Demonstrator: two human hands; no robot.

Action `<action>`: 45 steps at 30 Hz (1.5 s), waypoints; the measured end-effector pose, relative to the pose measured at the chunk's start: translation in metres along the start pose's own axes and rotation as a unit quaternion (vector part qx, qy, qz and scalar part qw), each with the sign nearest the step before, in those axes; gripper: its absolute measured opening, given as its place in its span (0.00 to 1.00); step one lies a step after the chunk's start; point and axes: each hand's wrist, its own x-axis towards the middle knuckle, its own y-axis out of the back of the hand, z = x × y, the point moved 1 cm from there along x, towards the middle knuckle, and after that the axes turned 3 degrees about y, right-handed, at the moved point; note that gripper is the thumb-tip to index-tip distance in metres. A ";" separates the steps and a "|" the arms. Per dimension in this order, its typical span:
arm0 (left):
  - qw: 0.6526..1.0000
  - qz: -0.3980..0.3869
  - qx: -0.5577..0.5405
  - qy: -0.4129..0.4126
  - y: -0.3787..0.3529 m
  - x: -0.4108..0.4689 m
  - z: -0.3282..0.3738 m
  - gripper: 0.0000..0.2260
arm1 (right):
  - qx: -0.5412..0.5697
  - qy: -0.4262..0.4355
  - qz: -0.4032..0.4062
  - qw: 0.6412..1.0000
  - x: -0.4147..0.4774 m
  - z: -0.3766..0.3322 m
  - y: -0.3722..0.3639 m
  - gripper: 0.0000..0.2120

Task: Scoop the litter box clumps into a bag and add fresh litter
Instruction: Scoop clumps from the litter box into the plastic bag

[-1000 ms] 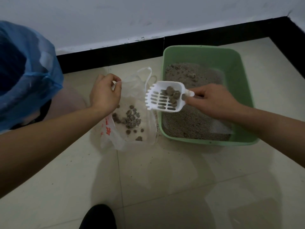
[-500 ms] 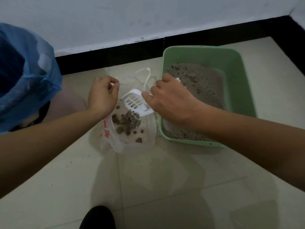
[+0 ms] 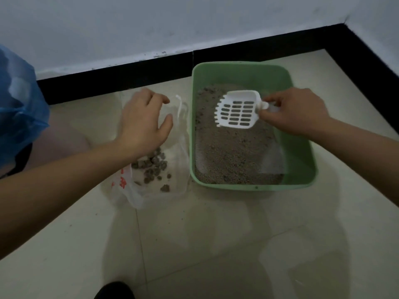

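Right hand point(image 3: 295, 111): yours; fingers and thumb pinch the short handle of the scoop.
Scoop point(image 3: 237, 110): white, slotted, at 9 o'clock of the right hand; pan empty, toothed edge pointing to 9 o'clock, held above the litter.
Litter point(image 3: 233, 152): grey-brown grains under the scoop; bare patches of box floor show near 5 o'clock.
Litter box point(image 3: 254, 187): green tray on the floor.
Left hand point(image 3: 144, 121): fingers spread and loosely bent over the bag mouth; grips nothing you can make out.
Bag point(image 3: 135, 196): thin clear plastic with red print, just beside the box at its 9 o'clock.
Clumps point(image 3: 153, 165): dark pile inside the bag, at 6 o'clock of the left hand.
Blue bag point(image 3: 19, 117): at 9 o'clock of the view; contents hidden.
Step in hand: likely between passes, with the scooping part done and fresh litter not yet added.
Next move: dip the teeth into the litter, sift, lift, then carry the load toward 9 o'clock over the box wall; the left hand should hold the bag mouth open.
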 end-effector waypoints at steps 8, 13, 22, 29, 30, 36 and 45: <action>0.946 -0.258 -0.106 0.166 -0.048 0.010 0.038 0.24 | -0.218 0.014 -0.035 0.975 -0.002 0.018 -0.005 0.17; 0.943 -0.268 -0.095 0.171 -0.059 0.021 0.044 0.23 | -0.274 -0.053 -0.004 0.960 0.024 0.037 -0.009 0.20; 0.955 -0.217 -0.085 0.184 -0.085 0.028 0.055 0.14 | -0.209 -0.103 -0.014 0.972 0.057 0.056 -0.054 0.19; 0.964 -0.161 -0.085 0.194 -0.094 0.023 0.058 0.08 | -0.026 -0.087 -0.014 0.996 0.073 0.050 -0.094 0.22; 0.963 -0.161 -0.086 0.198 -0.095 0.023 0.059 0.08 | -0.002 -0.094 -0.017 0.995 0.077 0.044 -0.100 0.22; 0.965 -0.156 -0.070 0.201 -0.096 0.022 0.060 0.11 | 0.142 -0.127 -0.034 0.981 0.095 0.008 -0.131 0.21; 0.964 -0.163 -0.074 0.197 -0.096 0.021 0.055 0.11 | 0.363 -0.153 0.045 0.918 0.059 0.022 -0.134 0.13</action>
